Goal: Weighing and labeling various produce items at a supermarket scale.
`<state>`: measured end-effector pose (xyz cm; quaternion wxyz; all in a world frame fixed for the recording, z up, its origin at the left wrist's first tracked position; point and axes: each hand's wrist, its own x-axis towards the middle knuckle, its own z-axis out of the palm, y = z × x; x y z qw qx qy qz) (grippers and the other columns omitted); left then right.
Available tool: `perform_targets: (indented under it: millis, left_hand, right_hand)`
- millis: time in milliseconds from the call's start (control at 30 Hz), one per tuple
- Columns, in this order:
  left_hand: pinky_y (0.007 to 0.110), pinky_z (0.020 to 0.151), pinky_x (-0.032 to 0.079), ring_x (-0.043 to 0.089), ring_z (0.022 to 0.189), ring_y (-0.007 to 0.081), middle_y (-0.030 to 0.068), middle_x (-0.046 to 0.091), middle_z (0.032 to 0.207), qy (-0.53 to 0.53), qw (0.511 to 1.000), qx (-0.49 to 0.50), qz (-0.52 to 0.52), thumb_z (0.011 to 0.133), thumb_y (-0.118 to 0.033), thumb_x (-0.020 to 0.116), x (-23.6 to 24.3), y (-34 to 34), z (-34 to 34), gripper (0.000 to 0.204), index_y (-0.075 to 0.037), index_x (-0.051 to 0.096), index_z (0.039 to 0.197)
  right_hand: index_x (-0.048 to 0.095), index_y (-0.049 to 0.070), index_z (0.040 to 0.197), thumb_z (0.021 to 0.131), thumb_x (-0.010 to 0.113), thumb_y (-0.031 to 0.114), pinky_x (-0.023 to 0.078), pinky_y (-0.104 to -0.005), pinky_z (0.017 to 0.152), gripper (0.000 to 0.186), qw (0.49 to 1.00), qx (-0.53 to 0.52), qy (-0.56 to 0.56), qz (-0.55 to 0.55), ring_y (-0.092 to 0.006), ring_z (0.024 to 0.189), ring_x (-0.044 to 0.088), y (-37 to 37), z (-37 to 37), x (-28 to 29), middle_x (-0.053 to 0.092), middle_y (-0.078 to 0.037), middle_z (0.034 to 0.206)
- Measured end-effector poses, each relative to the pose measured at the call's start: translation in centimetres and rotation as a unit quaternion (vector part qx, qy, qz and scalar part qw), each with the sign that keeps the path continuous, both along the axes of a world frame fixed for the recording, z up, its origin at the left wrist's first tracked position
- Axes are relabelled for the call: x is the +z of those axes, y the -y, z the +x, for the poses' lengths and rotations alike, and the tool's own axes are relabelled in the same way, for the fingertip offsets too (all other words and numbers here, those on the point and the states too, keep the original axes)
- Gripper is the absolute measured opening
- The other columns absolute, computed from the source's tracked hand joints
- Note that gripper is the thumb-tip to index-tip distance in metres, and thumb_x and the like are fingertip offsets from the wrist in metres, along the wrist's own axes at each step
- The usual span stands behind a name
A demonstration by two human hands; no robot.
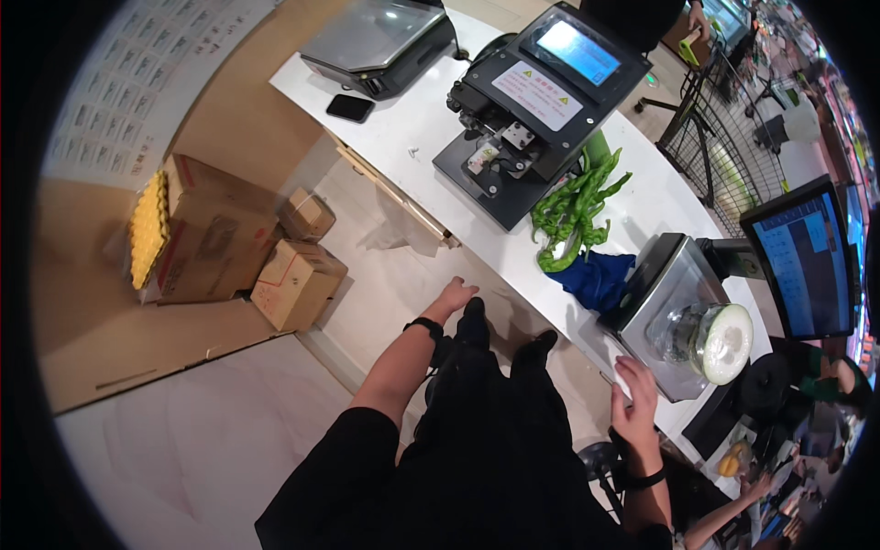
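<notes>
My right hand (637, 403) is at the edge of the white counter, fingers stretched and slightly bent, with nothing seen in it. Closest to it is a steel-topped scale (678, 266). On that scale lies a cut piece of pale green melon or gourd (727, 344) with a white cut face, in clear plastic wrap. My left hand (456, 295) hangs over the floor in front of the counter, touching nothing, its fingers loosely apart. Farther back lie long green peppers (579, 206), beside a crumpled blue cloth or bag (596, 280).
A black machine with a lit screen (577, 50) stands on the counter (399, 151). Behind it are another scale (371, 37) and a phone (350, 108). A monitor (802, 261) rises at right, near a wire cart (724, 137). Cardboard boxes (298, 284) sit at left. Other people are at right.
</notes>
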<state>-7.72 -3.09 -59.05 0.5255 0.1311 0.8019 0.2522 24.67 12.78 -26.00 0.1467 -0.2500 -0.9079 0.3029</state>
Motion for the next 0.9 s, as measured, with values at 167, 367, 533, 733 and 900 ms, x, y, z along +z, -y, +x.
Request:
perform_targets:
  millis: [167,367,533,733,900]
  left_hand:
    - [0.038,0.092,0.046,0.058,0.107,0.0282,0.0205,0.052,0.130,0.115,0.969,0.186,0.117,0.074,-0.023,0.075,-2.2,-4.3,2.7,0.088,-0.002,0.026,0.144]
    - [0.028,0.080,0.052,0.061,0.089,0.0165,0.0065,0.061,0.101,0.285,0.874,0.348,0.186,0.081,0.007,0.057,-4.5,-5.9,5.7,0.024,-0.007,0.055,0.101]
    - [0.030,0.072,0.056,0.065,0.077,0.0194,0.0097,0.063,0.085,0.217,0.881,0.384,0.170,0.091,-0.001,0.052,-4.1,-6.6,6.7,0.004,0.001,0.056,0.090]
    - [0.034,0.059,0.054,0.064,0.057,0.0240,0.0148,0.064,0.073,0.037,0.978,0.189,0.085,0.090,-0.011,0.054,-1.8,-4.7,4.9,0.015,0.002,0.057,0.082]
    - [0.044,0.070,0.052,0.066,0.074,0.0375,0.0234,0.065,0.076,-0.173,0.982,0.064,0.035,0.085,-0.018,0.058,-1.8,3.2,4.7,0.021,0.003,0.059,0.082]
  right_hand:
    - [0.062,0.000,0.106,0.077,0.062,0.000,0.048,-0.0400,0.088,0.029,0.995,-0.027,0.079,-0.056,-0.0350,0.101,0.059,3.1,-2.0,-1.8,0.062,-0.016,0.112]
    - [0.061,0.000,0.107,0.078,0.062,0.000,0.048,-0.0398,0.088,0.029,0.990,-0.083,0.102,-0.056,-0.0349,0.102,0.059,4.7,-2.1,-2.0,0.062,-0.015,0.112]
    - [0.061,0.000,0.109,0.079,0.062,0.000,0.048,-0.0395,0.088,0.030,0.987,-0.112,0.096,-0.068,-0.0353,0.102,0.059,4.8,-1.0,-2.0,0.061,-0.016,0.113]
    - [0.060,0.002,0.111,0.082,0.062,0.003,0.047,-0.0390,0.089,0.029,0.980,-0.122,0.087,-0.130,-0.0342,0.103,0.059,3.8,1.5,-4.5,0.063,-0.015,0.111]
    - [0.062,0.003,0.110,0.086,0.063,0.010,0.047,-0.0383,0.089,0.025,0.968,-0.060,0.079,-0.231,-0.0342,0.103,0.059,1.2,2.2,-8.0,0.064,-0.016,0.108]
